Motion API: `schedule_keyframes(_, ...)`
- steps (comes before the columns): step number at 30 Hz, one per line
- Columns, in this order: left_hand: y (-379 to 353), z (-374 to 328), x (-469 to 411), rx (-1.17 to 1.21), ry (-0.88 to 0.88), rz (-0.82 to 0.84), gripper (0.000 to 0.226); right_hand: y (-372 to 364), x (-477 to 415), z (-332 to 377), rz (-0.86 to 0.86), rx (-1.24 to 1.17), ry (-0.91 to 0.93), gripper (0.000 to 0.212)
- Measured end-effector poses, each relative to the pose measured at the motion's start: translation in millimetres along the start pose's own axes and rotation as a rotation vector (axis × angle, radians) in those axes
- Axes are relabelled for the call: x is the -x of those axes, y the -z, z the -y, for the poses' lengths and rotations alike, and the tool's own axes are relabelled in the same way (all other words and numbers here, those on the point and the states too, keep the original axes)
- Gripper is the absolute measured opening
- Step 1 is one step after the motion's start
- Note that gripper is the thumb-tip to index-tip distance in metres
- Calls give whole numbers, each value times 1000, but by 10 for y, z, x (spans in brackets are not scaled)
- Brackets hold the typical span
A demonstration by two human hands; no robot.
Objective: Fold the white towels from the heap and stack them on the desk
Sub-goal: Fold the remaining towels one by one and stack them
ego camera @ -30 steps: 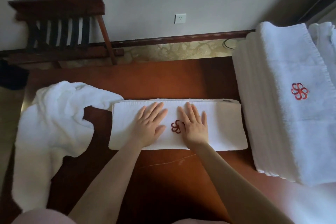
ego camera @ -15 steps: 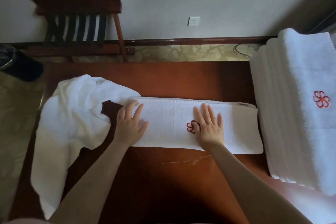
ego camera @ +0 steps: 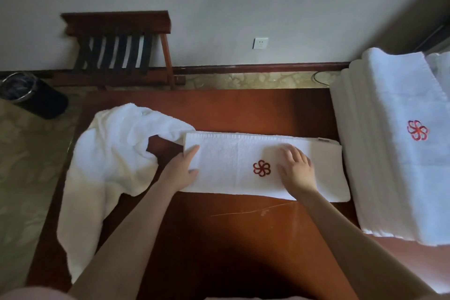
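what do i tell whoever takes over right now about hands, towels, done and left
Left grip: on the left end of the folded towel; whether it pinches it is unclear.
Right grip: flat on that towel, right of its red emblem.
Done: tall stack at the right of the desk.
Left: fold this strip shorter, stack it, then the heap at left.
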State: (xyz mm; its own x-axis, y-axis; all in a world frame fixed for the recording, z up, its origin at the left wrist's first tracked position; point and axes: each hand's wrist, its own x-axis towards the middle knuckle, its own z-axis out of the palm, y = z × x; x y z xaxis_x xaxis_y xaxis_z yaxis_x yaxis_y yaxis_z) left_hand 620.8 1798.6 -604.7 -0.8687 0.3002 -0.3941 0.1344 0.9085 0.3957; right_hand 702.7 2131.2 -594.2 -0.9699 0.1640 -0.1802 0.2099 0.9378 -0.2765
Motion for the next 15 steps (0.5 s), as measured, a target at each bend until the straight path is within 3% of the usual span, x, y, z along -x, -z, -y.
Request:
schedule_keyframes(3,12,-22,2,-9,21,18,71,96,182,-370,-74,-54,-176,45)
schedule_keyframes(8,32,-99,36,-40,26,28,76,219,433,-969,-49,-124,-356,55)
schedule_keyframes(15,51,-216,104,-70,56,107,82,378,188,-1029,100,-274,-380,72)
